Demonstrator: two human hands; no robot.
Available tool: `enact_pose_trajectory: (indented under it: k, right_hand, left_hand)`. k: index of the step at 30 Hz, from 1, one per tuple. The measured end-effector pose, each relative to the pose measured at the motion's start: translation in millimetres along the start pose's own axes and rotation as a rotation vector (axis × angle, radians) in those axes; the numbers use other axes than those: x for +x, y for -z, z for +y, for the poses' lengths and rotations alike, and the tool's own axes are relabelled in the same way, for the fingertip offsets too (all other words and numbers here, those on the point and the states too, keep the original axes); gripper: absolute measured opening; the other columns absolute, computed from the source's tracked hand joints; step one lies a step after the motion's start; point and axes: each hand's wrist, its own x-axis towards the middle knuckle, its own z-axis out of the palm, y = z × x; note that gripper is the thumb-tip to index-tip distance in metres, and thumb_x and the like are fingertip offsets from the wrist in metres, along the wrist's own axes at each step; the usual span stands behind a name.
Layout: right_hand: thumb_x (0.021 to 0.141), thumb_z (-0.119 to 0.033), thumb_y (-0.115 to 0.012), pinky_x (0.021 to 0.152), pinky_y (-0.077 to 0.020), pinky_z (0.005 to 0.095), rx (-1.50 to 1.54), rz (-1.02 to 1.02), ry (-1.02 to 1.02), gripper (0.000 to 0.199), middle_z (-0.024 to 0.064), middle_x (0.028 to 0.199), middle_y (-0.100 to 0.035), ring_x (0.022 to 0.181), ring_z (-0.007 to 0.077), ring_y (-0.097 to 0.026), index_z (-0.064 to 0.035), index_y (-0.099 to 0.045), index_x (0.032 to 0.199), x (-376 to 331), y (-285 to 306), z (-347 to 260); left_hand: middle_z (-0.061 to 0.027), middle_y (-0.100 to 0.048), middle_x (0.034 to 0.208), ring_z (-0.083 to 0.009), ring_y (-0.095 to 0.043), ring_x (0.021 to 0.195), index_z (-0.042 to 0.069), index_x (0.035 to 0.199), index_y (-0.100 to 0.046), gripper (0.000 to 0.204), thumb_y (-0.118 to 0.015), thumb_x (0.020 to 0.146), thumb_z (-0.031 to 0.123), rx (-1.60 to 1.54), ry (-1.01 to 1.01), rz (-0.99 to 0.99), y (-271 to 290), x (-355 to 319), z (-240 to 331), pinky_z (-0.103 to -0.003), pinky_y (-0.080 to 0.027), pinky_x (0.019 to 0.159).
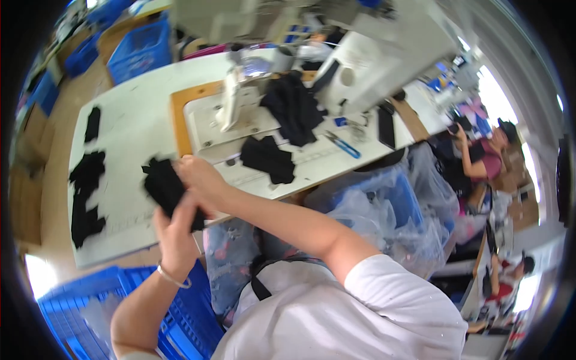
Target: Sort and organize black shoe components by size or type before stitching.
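Observation:
A folded black cloth piece (162, 181) is held over the near edge of the white table by both of my hands. My left hand (177, 231) grips its lower end, the thumb pointing up along it. Around the upper right side of the cloth, the fingers of my right hand (203, 180) are closed; motion blurs them a little. Right of my hands, another black cloth piece (268, 159) lies on the table, with a larger black cloth heap (293, 108) behind it by the sewing machine (384, 54). More black cloth pieces (87, 171) lie at the table's left end.
Blue-handled snips (345, 146) and a black phone (386, 127) lie on the white table (129, 129). A blue crate (90, 300) stands at lower left, a plastic-lined blue bin (384, 198) at right. Beyond, two people (483, 157) sit working.

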Motion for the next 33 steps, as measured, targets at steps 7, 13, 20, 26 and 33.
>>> enact_pose_trajectory:
  k: [7, 13, 20, 26, 33]
  right_hand:
    - [0.082, -0.005, -0.059, 0.083, -0.0458, 0.0410, -0.783, 0.175, 0.559, 0.035, 0.0171, 0.096, -0.059, 0.094, 0.0341, -0.056, 0.0001, -0.057, 0.117, -65.4, 0.8, -30.5]
    - [0.076, -0.010, -0.066, 0.092, -0.0403, 0.0423, -0.699, 0.107, 0.557, 0.044, 0.0153, 0.112, -0.052, 0.106, 0.0339, -0.049, 0.0022, -0.054, 0.117, -94.9, 4.5, -28.4]
    - [0.089, -0.007, -0.059, 0.086, -0.0466, 0.0311, -0.436, 0.452, 0.453, 0.062, 0.0118, 0.128, -0.052, 0.097, 0.0173, -0.059, -0.0046, -0.030, 0.144, -183.8, 120.0, -136.9]
    - [0.095, -0.008, -0.047, 0.072, -0.0473, 0.0268, -0.557, 1.192, 1.174, 0.067, 0.0152, 0.108, -0.061, 0.078, 0.0132, -0.056, -0.0053, -0.011, 0.151, -257.5, 188.6, -199.1]
    - [0.082, -0.013, -0.069, 0.088, -0.0458, 0.0338, -0.489, 0.393, 0.479, 0.063, 0.0197, 0.120, -0.055, 0.102, 0.0269, -0.057, -0.0041, -0.041, 0.138, -214.4, 105.2, -108.7]
  left_hand:
    - [0.0004, -0.058, 0.103, -0.0106, -0.056, 0.100, 0.013, 0.121, -0.050, 0.032, -0.056, 0.097, 0.033, -1.059, 0.801, 0.284, -26.7, 1.7, -12.9, -0.031, -0.051, 0.080]
    - [-0.0036, -0.059, 0.112, -0.0143, -0.057, 0.106, 0.009, 0.120, -0.056, 0.031, -0.056, 0.097, 0.031, -1.170, 0.806, 0.117, -16.2, 1.1, -27.3, -0.031, -0.049, 0.090]
    - [0.0026, -0.054, 0.085, -0.0075, -0.049, 0.069, 0.011, 0.126, -0.050, 0.035, -0.059, 0.096, 0.026, -1.196, 0.880, 0.227, 0.1, 16.9, -30.3, -0.023, -0.046, 0.063]
    - [0.0012, -0.055, 0.092, -0.0112, -0.054, 0.078, 0.011, 0.131, -0.046, 0.040, -0.058, 0.096, 0.028, -1.138, 0.847, -0.014, -1.4, 10.0, -59.3, -0.028, -0.050, 0.071]
    - [-0.0035, -0.059, 0.095, -0.0235, -0.063, 0.084, 0.013, 0.122, -0.051, 0.038, -0.065, 0.089, 0.022, -1.176, 0.837, -0.233, -31.2, -2.4, 16.4, -0.043, -0.055, 0.070]
